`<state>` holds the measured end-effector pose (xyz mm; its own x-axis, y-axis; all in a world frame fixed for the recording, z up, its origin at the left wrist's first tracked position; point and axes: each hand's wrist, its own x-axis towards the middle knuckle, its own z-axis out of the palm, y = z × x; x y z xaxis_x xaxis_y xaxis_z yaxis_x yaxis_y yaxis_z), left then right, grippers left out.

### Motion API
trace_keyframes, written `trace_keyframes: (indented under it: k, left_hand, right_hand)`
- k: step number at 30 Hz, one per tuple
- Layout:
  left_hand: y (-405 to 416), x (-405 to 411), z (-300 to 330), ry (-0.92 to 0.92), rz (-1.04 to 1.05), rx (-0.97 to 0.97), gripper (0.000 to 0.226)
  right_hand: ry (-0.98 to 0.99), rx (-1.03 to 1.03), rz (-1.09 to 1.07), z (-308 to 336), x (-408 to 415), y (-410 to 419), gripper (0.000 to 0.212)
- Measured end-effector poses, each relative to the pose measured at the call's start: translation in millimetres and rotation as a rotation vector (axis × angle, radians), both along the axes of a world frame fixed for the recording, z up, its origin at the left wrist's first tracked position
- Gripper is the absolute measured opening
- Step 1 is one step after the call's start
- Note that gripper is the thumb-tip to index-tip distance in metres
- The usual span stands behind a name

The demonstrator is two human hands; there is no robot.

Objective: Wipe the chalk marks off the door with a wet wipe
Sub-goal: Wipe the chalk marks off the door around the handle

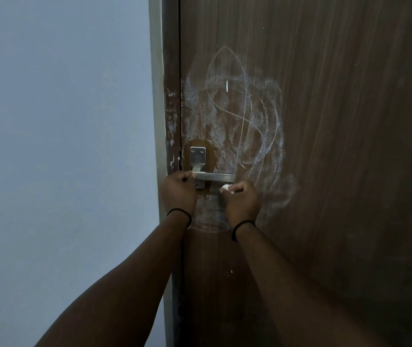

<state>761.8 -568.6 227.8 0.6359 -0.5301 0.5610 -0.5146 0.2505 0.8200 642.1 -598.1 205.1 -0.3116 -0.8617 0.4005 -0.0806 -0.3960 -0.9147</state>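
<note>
A dark wooden door (325,146) is shown with chalk marks (245,126) smeared in loops and hazy patches above, beside and below the steel handle (212,176). The left hand (178,191) is curled round the inner end of the handle, apparently to steady the door. The right hand (242,199) is closed on a small white wad, taken to be the wipe (225,188), which is pinched at the fingertips and held against the door just under the free end of the handle. Both forearms are extended upward and forward, nearly parallel, each wrist circled by a thin black band (178,211). The step in hand is judged to be wiping round the handle; most of the chalk is yet to be cleared. Better results would be expected if the wipe were opened flatter, pressed firmly, and drawn in overlapping strokes from the outer haze inward, with a fresh face turned out so that chalk is lifted rather than spread.
</note>
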Motion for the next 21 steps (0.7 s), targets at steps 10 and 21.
trace_keyframes:
  k: [10, 21]
  left_hand:
    - [-3, 9, -3, 0.021, -0.062, 0.026, 0.012]
    - [-7, 20, -18, 0.338, -0.306, 0.138, 0.034]
  right_hand:
    - [-0.740, 0.301, 0.500, 21, 19, 5, 0.024]
    - [-0.479, 0.460, 0.654, 20, 60, 8, 0.009]
